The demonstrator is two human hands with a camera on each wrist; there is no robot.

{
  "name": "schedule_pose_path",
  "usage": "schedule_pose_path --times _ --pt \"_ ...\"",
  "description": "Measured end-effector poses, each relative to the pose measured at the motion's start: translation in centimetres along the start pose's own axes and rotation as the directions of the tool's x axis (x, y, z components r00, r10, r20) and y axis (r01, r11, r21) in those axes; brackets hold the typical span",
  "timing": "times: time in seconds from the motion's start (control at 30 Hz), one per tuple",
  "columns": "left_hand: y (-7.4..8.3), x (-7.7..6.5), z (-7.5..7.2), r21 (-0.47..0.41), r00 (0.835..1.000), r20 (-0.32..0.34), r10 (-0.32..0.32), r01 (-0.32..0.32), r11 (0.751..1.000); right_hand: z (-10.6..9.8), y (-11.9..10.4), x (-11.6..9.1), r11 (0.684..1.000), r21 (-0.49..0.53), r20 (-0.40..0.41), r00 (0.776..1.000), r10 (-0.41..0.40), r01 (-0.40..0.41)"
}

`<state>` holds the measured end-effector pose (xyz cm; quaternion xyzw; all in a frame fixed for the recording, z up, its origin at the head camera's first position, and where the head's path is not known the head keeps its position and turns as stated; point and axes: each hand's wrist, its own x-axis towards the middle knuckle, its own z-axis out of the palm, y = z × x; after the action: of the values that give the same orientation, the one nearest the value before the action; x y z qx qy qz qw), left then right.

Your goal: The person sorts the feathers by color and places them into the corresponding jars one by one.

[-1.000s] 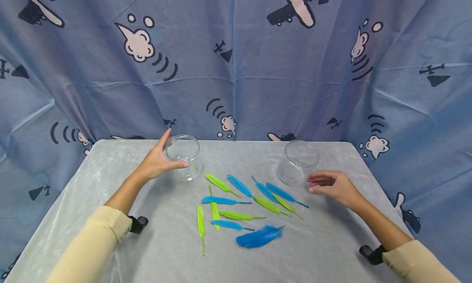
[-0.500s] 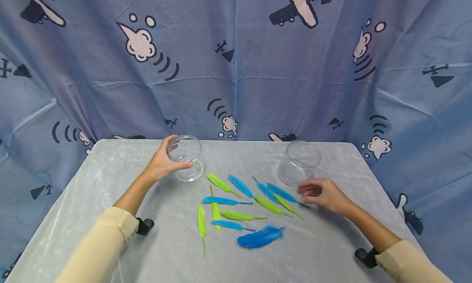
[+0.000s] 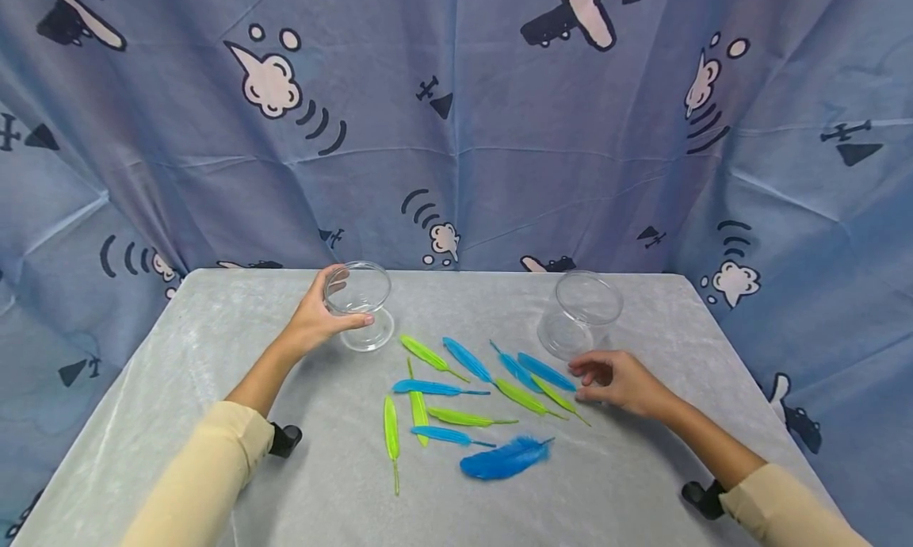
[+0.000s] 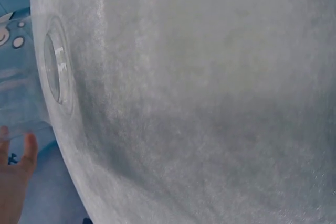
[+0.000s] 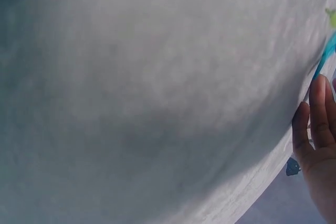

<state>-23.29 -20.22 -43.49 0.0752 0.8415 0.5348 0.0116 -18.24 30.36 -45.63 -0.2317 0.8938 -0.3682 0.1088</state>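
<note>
My left hand (image 3: 315, 315) grips a clear footed cup (image 3: 367, 305) at the back left of the table, thumb across its front and fingers behind it. In the left wrist view the cup's round base (image 4: 56, 69) shows on the cloth. At the right, my right hand (image 3: 619, 382) is bent low over the quill end of a blue feather (image 3: 545, 370), thumb and forefinger apart and the quill tip hidden by them. In the right wrist view the fingertips are right at this blue feather (image 5: 326, 56). A second clear cup (image 3: 571, 329) stands just behind that hand.
Several green and blue feathers lie scattered mid-table, among them a fluffy blue feather (image 3: 502, 458) at the front and an upright-lying green feather (image 3: 391, 428) at the left. A grey cloth covers the table (image 3: 342, 483). A blue patterned curtain (image 3: 385, 119) hangs behind.
My left hand has closed round the left cup. My right hand has moved left and down from beside the right cup to the blue feather's quill. The feathers lie as before.
</note>
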Motion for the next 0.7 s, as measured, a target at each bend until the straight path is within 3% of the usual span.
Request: schedule_pose_path --times 0.7 --pt "-0.1 0.2 -0.1 -0.029 1.0 0.019 -0.012 0.013 0.999 1.3 0.0 0.1 0.997 -0.048 -0.057 0.996 -0.066 0.064"
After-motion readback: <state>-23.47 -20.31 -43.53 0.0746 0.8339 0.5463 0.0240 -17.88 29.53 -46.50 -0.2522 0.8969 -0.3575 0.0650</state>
